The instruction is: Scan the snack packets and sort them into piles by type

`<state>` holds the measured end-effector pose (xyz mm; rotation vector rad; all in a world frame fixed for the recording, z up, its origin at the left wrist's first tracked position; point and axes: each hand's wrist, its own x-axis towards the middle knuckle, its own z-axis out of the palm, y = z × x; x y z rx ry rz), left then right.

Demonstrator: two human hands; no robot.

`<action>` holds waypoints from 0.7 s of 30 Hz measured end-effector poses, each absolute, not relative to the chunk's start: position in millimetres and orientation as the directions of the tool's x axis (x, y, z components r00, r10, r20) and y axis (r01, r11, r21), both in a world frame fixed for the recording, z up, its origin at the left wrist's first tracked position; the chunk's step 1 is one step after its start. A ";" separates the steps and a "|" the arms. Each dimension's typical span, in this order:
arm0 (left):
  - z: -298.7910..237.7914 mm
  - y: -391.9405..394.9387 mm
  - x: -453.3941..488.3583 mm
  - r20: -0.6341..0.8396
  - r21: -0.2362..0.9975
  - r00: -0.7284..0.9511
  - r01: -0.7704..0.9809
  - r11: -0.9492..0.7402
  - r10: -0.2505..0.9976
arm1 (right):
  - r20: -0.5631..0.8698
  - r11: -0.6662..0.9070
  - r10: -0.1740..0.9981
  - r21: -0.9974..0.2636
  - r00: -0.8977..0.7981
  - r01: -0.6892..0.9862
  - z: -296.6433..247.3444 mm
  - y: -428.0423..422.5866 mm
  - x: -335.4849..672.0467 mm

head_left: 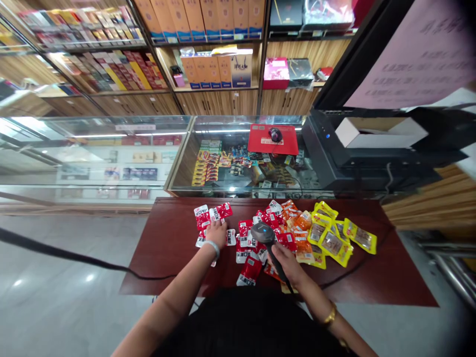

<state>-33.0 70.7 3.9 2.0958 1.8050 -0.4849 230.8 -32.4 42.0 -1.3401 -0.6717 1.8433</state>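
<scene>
My right hand (288,264) is wrapped round the handle of a dark barcode scanner (263,232), whose head has a small blue light and tilts over the packets. Beneath the scanner lie red-and-white snack packets (250,270), heaped loosely. My left hand (216,234) rests with its fingers apart on a smaller group of red-and-white packets (203,216) to the left; its palm hides some of them. Orange snack packets (302,233) lie right of the scanner. Yellow snack packets (335,245) are spread at the far right of the pile.
The packets lie on a dark red tabletop (167,243). Behind it stands a glass display case (219,191) with a red mat (256,144) and a mouse (275,134) on top. A dark machine (334,166) carries an open white box (383,139). A black cable (74,258) crosses the left side.
</scene>
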 end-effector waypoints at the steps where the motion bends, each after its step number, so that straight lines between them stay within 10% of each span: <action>1: 0.9 71.9 -37.6 -0.463 0.025 0.156 0.986 -0.164 0.873 | -0.559 -0.584 0.811 -0.768 -0.172 -0.262 41.8 -32.8 230.6; 12: -9.5 94.4 -67.4 -0.440 0.304 0.104 0.952 0.040 0.892 | -0.552 -0.579 0.815 -0.780 -0.176 -0.239 44.6 -35.1 230.5; 21: -11.2 93.9 -31.6 -0.363 0.772 -0.087 0.529 0.352 0.928 | -0.535 -0.578 0.800 -0.808 -0.272 -0.111 47.1 -37.4 223.8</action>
